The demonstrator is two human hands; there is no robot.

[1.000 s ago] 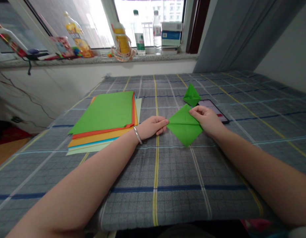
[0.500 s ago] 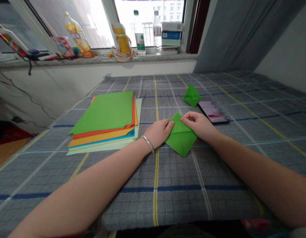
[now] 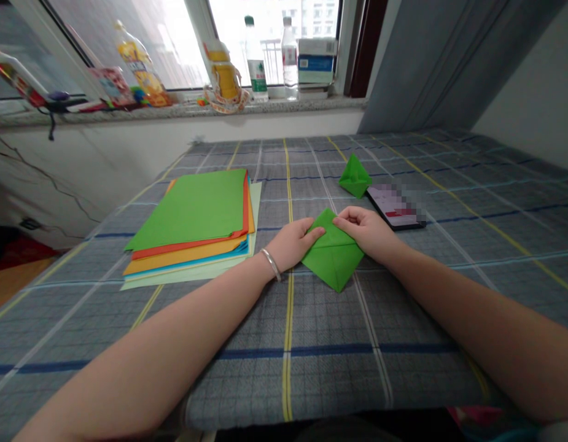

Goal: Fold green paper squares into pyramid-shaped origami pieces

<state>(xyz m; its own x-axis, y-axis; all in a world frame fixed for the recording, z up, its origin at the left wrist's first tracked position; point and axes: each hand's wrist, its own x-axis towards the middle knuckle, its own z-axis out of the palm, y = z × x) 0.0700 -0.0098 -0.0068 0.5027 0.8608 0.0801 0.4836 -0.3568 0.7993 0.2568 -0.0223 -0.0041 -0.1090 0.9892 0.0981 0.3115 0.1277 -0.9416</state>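
A folded green paper square (image 3: 335,261), turned like a diamond, is between my hands just above the checked cloth. My left hand (image 3: 293,244), with a silver bangle at the wrist, grips its left edge, thumb on top and fingers partly hidden underneath. On the upper right edge, my right hand (image 3: 364,230) pinches the paper between thumb and curled fingers. A crease runs across the middle of the sheet. Beyond my right hand stands a folded green paper piece (image 3: 355,177), touching or very near a phone (image 3: 396,207) with a blurred screen.
To the left lies a stack of coloured paper (image 3: 191,205), green on top. The checked cloth (image 3: 247,380) covers the table. Along the windowsill (image 3: 182,112) stand a yellow cup (image 3: 226,77), bottles, including a green-capped bottle (image 3: 256,67), and boxes (image 3: 315,64).
My left hand and the paper's left corner have shifted slightly left. Both hands keep their grip on the paper. The whole view has moved a little.
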